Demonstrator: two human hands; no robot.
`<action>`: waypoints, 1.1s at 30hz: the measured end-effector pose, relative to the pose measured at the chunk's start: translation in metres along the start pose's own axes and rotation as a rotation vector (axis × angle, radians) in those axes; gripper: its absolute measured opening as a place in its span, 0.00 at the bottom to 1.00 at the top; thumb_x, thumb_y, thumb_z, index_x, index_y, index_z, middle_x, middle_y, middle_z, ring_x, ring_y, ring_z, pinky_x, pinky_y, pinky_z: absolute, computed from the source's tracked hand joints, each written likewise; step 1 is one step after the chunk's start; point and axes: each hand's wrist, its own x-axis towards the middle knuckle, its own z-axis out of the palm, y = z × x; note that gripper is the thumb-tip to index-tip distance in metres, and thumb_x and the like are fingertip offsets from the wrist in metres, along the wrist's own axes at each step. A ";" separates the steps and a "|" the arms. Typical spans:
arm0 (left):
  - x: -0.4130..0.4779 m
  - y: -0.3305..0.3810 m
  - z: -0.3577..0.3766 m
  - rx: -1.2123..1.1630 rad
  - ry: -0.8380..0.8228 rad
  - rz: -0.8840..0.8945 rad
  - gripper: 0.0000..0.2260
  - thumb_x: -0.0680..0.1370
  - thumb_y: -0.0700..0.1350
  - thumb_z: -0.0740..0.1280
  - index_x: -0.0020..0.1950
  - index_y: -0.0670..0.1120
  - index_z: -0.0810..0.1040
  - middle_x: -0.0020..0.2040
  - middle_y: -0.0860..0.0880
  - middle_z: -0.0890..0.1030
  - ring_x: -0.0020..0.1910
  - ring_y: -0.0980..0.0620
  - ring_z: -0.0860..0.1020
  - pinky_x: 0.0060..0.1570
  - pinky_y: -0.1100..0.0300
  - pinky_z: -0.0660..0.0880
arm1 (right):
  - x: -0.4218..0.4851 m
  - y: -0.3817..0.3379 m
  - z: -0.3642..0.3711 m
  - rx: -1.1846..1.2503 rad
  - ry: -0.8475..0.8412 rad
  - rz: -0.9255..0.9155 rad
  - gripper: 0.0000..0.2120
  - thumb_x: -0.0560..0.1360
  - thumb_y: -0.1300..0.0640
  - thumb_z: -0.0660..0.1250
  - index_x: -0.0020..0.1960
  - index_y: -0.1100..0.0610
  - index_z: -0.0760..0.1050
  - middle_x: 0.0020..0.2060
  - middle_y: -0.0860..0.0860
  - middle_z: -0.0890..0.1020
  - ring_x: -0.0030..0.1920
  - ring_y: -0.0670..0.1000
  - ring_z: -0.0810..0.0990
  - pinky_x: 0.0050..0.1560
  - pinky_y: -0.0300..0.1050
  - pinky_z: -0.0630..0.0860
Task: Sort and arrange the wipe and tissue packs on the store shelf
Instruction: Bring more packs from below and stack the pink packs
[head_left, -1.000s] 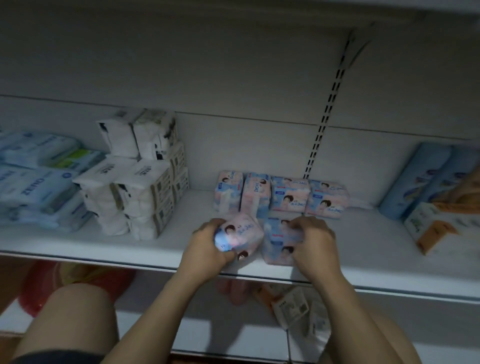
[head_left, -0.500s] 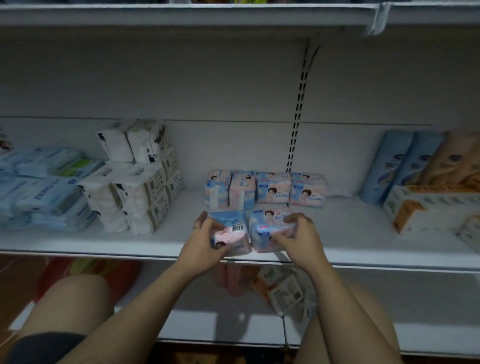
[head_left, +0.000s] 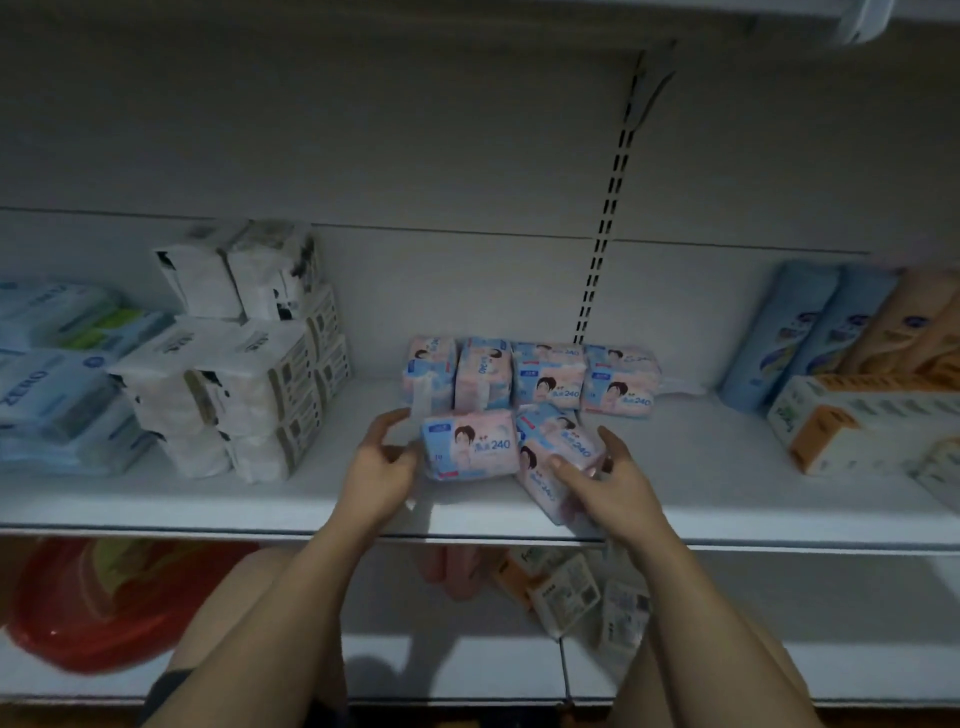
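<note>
Two pink-and-blue tissue packs marked 240 sit near the front of the white shelf (head_left: 208, 512). The left pack (head_left: 470, 444) stands squarely with its label facing me. My left hand (head_left: 384, 467) is beside its left end, fingers relaxed and just touching it. The right pack (head_left: 553, 452) lies tilted, its lower end at the shelf's front edge. My right hand (head_left: 602, 480) grips it, thumb on the label and fingers round its right side. Behind them, a row of matching packs (head_left: 545, 382) stands against the back wall.
Stacked white tissue packs (head_left: 249, 374) and blue ZERO wipe packs (head_left: 52, 400) fill the left. Blue and orange rolls (head_left: 810, 332) and orange-and-white boxes (head_left: 857, 421) lie at the right. On the lower shelf are loose packs (head_left: 561, 587) and a red bag (head_left: 104, 603).
The left pack has been turned label-forward and set down, and my left hand has let go of it. My right hand has tilted its pack toward the shelf's front edge.
</note>
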 end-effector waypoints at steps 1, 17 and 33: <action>0.005 0.001 0.000 -0.004 0.004 -0.010 0.15 0.80 0.43 0.65 0.64 0.55 0.71 0.42 0.46 0.82 0.30 0.58 0.78 0.29 0.61 0.76 | 0.002 -0.001 0.000 -0.013 -0.003 0.005 0.34 0.70 0.47 0.74 0.71 0.51 0.63 0.60 0.48 0.78 0.56 0.52 0.79 0.57 0.53 0.78; 0.043 0.004 0.019 -0.054 -0.221 0.028 0.27 0.64 0.55 0.79 0.60 0.53 0.75 0.53 0.55 0.83 0.50 0.55 0.82 0.52 0.56 0.79 | 0.011 -0.012 0.010 0.179 0.352 0.108 0.26 0.66 0.53 0.78 0.57 0.54 0.67 0.46 0.52 0.80 0.43 0.53 0.82 0.41 0.51 0.80; -0.011 0.012 0.010 -0.480 -0.291 -0.164 0.17 0.74 0.50 0.72 0.60 0.47 0.75 0.52 0.46 0.84 0.48 0.47 0.83 0.41 0.53 0.81 | -0.073 -0.038 -0.035 0.421 0.224 0.096 0.09 0.76 0.55 0.67 0.55 0.55 0.76 0.43 0.52 0.84 0.39 0.50 0.79 0.35 0.42 0.70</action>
